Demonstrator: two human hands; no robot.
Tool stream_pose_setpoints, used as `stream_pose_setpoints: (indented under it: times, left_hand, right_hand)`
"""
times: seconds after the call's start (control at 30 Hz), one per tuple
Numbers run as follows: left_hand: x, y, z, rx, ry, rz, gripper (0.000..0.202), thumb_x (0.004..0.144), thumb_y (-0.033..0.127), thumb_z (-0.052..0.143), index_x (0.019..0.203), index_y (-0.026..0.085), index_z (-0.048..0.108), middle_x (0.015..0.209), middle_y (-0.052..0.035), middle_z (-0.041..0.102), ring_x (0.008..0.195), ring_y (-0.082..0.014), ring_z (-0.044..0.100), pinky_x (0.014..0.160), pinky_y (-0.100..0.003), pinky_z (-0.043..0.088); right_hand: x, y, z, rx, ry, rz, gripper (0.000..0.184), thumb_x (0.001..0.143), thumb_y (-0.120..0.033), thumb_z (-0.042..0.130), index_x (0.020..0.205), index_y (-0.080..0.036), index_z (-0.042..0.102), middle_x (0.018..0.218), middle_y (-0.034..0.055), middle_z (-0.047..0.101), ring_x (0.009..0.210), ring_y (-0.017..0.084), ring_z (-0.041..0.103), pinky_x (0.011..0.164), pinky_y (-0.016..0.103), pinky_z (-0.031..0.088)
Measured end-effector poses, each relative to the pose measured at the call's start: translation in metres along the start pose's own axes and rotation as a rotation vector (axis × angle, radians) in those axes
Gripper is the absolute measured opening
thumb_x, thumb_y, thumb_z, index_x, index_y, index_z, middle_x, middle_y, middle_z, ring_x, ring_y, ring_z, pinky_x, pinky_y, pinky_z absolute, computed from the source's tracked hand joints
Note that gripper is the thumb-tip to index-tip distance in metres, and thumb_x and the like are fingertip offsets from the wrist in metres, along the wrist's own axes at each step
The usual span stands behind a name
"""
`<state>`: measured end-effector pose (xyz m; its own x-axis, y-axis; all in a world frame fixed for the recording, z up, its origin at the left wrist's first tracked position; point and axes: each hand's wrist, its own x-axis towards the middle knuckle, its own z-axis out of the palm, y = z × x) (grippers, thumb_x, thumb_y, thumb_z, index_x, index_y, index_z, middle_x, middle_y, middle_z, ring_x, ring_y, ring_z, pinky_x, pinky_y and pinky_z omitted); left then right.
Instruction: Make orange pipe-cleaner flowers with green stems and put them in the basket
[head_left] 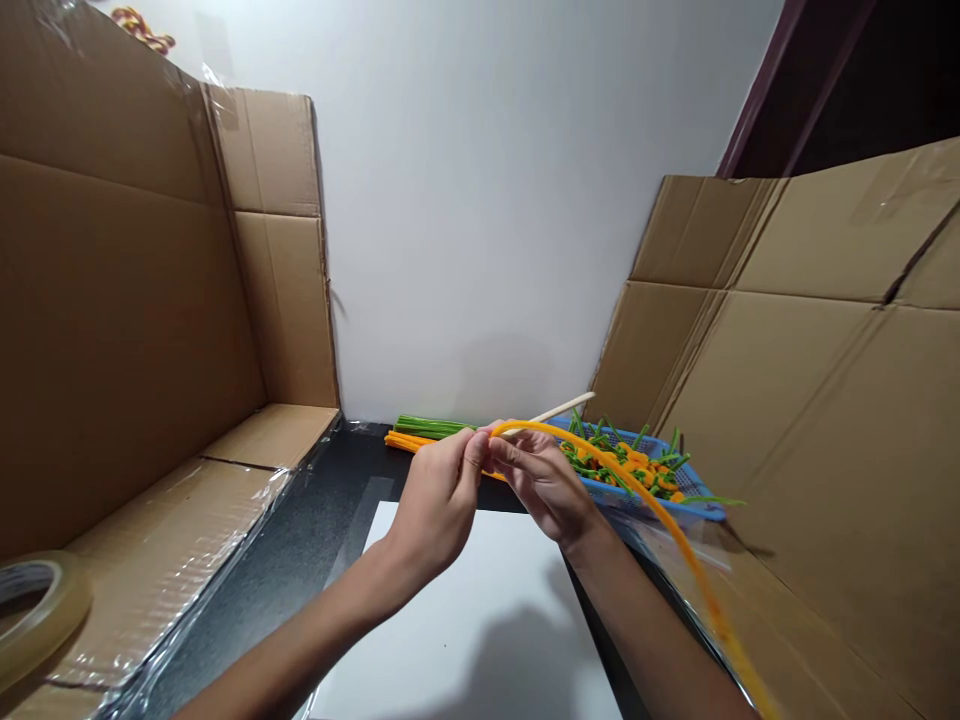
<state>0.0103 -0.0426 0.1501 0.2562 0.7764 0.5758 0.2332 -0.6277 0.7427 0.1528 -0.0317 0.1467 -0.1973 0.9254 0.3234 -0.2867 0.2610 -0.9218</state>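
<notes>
My left hand (435, 505) and my right hand (544, 485) meet in front of a blue plastic basket (652, 480) of green and orange pipe cleaners. Between their fingertips, a thin wooden stick (559, 408) points up and to the right. A long orange pipe cleaner (637, 478) starts at the fingertips, arcs over my right hand and droops toward the lower right. Bundles of green pipe cleaners (427, 427) and orange pipe cleaners (409, 442) lie beyond my left hand. A white sheet (465, 620) lies below both hands.
The black countertop (285, 560) has cardboard panels (120, 330) along the left and cardboard panels (810, 400) along the right, with a white wall (480, 200) behind. A roll of clear tape (37, 620) lies on the left cardboard.
</notes>
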Motion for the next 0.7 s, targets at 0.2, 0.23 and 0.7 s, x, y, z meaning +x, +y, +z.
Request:
stream_pose_setpoints:
  times: [0.2,0.23,0.7]
  left_hand:
    - [0.006,-0.004,-0.006,0.085,0.103,-0.036,0.04,0.1,0.037,0.042,0.067,0.017,0.049,0.057,0.0036,0.047,0.054,-0.0099,0.04,0.054,-0.024,0.029]
    - [0.007,-0.006,-0.008,0.115,0.126,-0.024,0.039,0.1,0.037,0.042,0.067,0.017,0.05,0.057,0.0038,0.047,0.053,-0.0097,0.04,0.054,-0.024,0.029]
    - [0.017,-0.052,-0.019,0.791,0.379,0.686,0.027,0.101,0.023,0.044,0.079,0.017,0.058,0.066,-0.0018,0.059,0.06,-0.0136,0.052,0.059,-0.026,0.036]
  right_hand:
    - [-0.001,-0.011,-0.003,-0.074,0.158,0.0,0.036,0.078,-0.055,0.073,0.09,-0.021,0.078,0.085,0.0044,0.07,0.079,0.016,0.058,0.067,0.027,0.043]
    - [-0.003,-0.016,-0.004,-0.15,0.189,-0.005,0.037,0.078,-0.055,0.072,0.09,-0.021,0.078,0.084,0.0039,0.071,0.078,0.016,0.058,0.066,0.027,0.042]
    - [-0.033,-0.048,0.021,-0.989,0.305,-0.474,0.018,0.087,-0.032,0.068,0.103,-0.027,0.075,0.102,0.0069,0.076,0.1,0.028,0.065,0.092,0.045,0.049]
